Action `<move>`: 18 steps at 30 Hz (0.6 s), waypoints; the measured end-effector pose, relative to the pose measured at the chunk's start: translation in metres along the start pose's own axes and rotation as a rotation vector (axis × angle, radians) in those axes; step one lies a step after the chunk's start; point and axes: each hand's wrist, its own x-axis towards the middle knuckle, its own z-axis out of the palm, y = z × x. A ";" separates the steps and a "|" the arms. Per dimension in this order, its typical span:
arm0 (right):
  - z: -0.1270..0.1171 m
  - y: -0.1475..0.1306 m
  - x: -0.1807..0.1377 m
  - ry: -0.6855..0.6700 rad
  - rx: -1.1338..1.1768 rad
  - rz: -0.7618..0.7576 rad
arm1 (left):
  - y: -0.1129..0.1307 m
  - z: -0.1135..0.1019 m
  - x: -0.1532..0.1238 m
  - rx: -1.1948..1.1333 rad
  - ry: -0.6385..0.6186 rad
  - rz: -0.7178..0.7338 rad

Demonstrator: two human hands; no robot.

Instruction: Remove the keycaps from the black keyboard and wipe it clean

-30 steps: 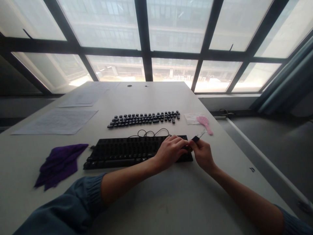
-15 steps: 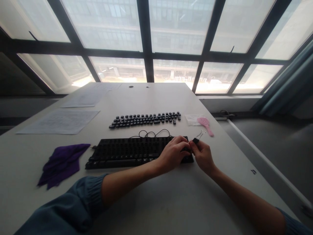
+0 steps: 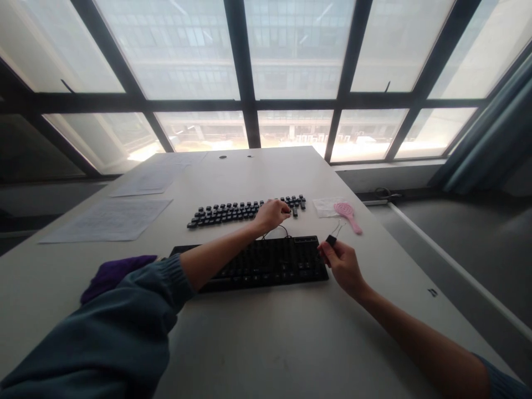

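A black keyboard [image 3: 274, 260] lies on the white table [image 3: 266, 332] in front of me, its cable looping behind it. Rows of loose black keycaps [image 3: 224, 211] are laid out beyond it. My left hand [image 3: 272, 213] reaches over the keyboard to the right part of those rows, fingers curled and pinched at a keycap. My right hand [image 3: 343, 264] hovers at the keyboard's right end, closed on a small black keycap puller [image 3: 332, 238] with wire loops pointing away from me.
A pink brush [image 3: 347, 214] lies on a clear plastic bag [image 3: 326, 205] right of the keycaps. A purple cloth [image 3: 116, 269] sits left of the keyboard, partly behind my sleeve. Printed sheets [image 3: 110, 219] lie at the far left. Windows rise behind the table.
My left hand left the keyboard's right end and moved forward to the loose keycap rows. The right hand stayed in place with the puller. The view tilted slightly.
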 end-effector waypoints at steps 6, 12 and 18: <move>-0.002 -0.001 0.001 -0.010 0.016 -0.007 | -0.001 0.022 0.011 0.099 -0.023 0.009; -0.002 -0.004 0.000 -0.036 0.035 0.033 | -0.006 0.025 0.014 0.140 -0.018 0.032; -0.001 -0.003 0.000 -0.040 0.040 0.032 | -0.012 0.029 0.013 0.155 0.000 0.060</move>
